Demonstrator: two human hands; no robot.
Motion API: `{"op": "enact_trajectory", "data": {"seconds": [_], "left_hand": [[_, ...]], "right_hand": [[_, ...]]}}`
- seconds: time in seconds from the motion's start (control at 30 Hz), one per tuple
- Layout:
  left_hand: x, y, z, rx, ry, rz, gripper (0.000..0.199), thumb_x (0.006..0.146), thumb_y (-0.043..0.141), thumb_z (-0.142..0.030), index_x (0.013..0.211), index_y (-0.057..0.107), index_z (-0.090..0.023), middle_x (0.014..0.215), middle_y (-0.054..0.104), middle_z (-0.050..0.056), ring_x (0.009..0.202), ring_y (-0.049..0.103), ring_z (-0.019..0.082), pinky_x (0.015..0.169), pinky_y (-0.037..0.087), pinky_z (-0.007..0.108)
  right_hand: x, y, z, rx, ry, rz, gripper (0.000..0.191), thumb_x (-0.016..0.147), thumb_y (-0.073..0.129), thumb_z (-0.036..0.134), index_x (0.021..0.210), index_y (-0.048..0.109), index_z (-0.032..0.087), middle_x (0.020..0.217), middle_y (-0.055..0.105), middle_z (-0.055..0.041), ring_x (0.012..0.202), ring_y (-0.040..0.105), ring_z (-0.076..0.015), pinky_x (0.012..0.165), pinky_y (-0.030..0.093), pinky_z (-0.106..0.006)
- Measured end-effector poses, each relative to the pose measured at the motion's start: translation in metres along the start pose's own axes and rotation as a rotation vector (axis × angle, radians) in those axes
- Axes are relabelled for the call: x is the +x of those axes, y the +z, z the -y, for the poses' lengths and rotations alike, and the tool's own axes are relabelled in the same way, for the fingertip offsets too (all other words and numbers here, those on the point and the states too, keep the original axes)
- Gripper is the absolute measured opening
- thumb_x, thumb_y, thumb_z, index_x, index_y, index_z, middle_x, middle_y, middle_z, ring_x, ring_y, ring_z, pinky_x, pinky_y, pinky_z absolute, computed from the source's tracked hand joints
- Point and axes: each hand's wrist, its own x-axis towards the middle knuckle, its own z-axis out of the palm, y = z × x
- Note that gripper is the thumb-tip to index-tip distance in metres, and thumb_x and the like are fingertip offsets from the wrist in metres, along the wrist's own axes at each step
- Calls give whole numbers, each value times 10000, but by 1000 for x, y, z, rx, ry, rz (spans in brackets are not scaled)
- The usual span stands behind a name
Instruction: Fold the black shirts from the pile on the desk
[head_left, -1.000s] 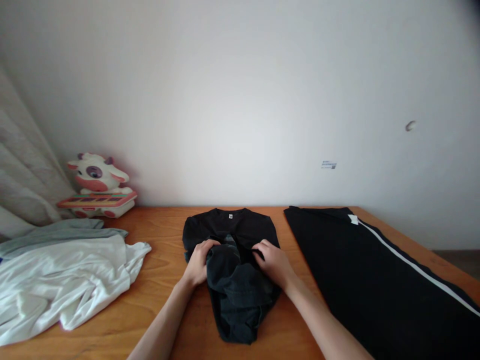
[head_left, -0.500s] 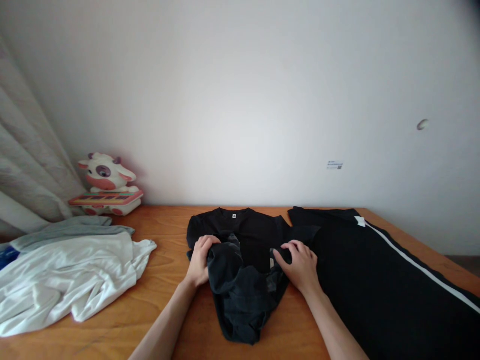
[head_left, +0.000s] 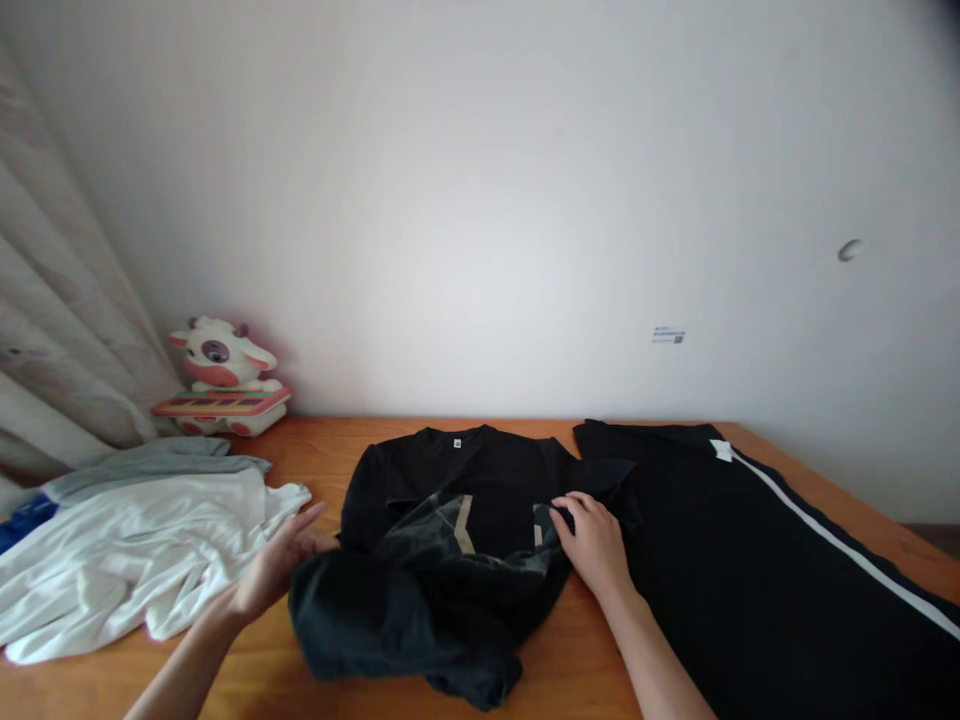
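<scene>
A black T-shirt (head_left: 405,610) lies in front of me, its neckline with a small white tag at the far end. Its near part is bunched up, with a patterned grey area and a light strip showing on the turned-over cloth. My right hand (head_left: 592,535) pinches the cloth at the right side of this bunched part, thumb and fingers close together. Left of the shirt, my left hand (head_left: 285,560) is held with its fingers stretched out, beside the bunched cloth and apart from it or just touching; I cannot tell which.
On the right of the wooden table (head_left: 315,450) lies a large black garment (head_left: 697,580) with a white side stripe. White cloth (head_left: 172,550) and grey cloth (head_left: 157,465) lie at the left. Behind them stands a cow toy keyboard (head_left: 225,385), against the wall by a curtain (head_left: 67,270).
My left hand has let go of the shirt and moved left towards me. The bunched cloth has spread leftward, baring the patterned area. My right hand stays nearly in place.
</scene>
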Motion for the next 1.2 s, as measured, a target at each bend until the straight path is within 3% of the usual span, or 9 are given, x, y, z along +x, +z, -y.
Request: {"op": "enact_trajectory", "data": {"seconds": [0.1,0.27,0.5,0.63,0.73,0.83,1.03,1.13,1.2], "left_hand": [[1,-5,7,11,-113,129,694,815,293,-758,663,692,-210,496,609,71,482,594,260,471,440,339],[6,7,15,466,-23,-339,498,762,515,-713,782,641,-232,759,715,68,781,686,309,658,472,349],[-6,33,24,592,267,-152,428,840,503,-660,775,571,-242,833,705,79,840,680,290,765,497,372],[6,48,27,543,152,-196,331,865,494,-553,926,563,-235,938,738,101,904,716,311,769,515,377],[19,54,24,449,134,-212,303,871,495,-524,962,555,-241,977,749,104,951,724,318,798,527,386],[25,54,22,218,186,-276,378,882,498,-562,1048,565,-230,1010,753,101,996,719,302,848,534,384],[25,37,21,-294,44,-251,578,774,571,-760,951,623,-212,784,744,36,787,729,257,698,574,341],[20,24,12,-476,-56,-66,601,797,505,-775,925,669,-212,890,765,85,903,736,284,781,590,393],[13,17,6,-540,-94,159,644,811,456,-785,948,696,-204,940,769,111,957,732,309,837,587,437]], "right_hand": [[0,-5,4,-78,4,-44,227,947,560,280,1116,709,253,1191,653,-92,1094,610,-274,890,442,-388],[-5,-16,9,-216,58,-43,300,929,598,483,1022,682,211,977,656,-99,940,625,-303,770,429,-395],[-7,-19,11,-266,56,-11,308,909,617,503,962,619,200,939,660,-98,905,655,-303,718,434,-368],[-8,-29,22,-255,146,9,351,941,525,556,896,578,213,851,690,-102,835,693,-302,672,434,-364],[-11,-30,26,-190,261,166,408,935,456,626,871,552,235,736,701,-92,721,708,-315,574,397,-346],[-12,-23,20,-62,188,201,169,921,493,423,911,539,260,761,718,-49,718,711,-274,571,382,-317],[-2,-13,-17,244,278,-116,217,854,478,445,926,562,259,854,745,-78,769,715,-272,677,487,-355],[2,-17,-25,433,383,-218,349,789,525,569,911,579,246,911,760,-121,806,726,-283,749,534,-382],[1,-23,-22,480,396,-122,403,783,523,635,892,593,254,836,757,-97,782,727,-281,732,536,-378]]}}
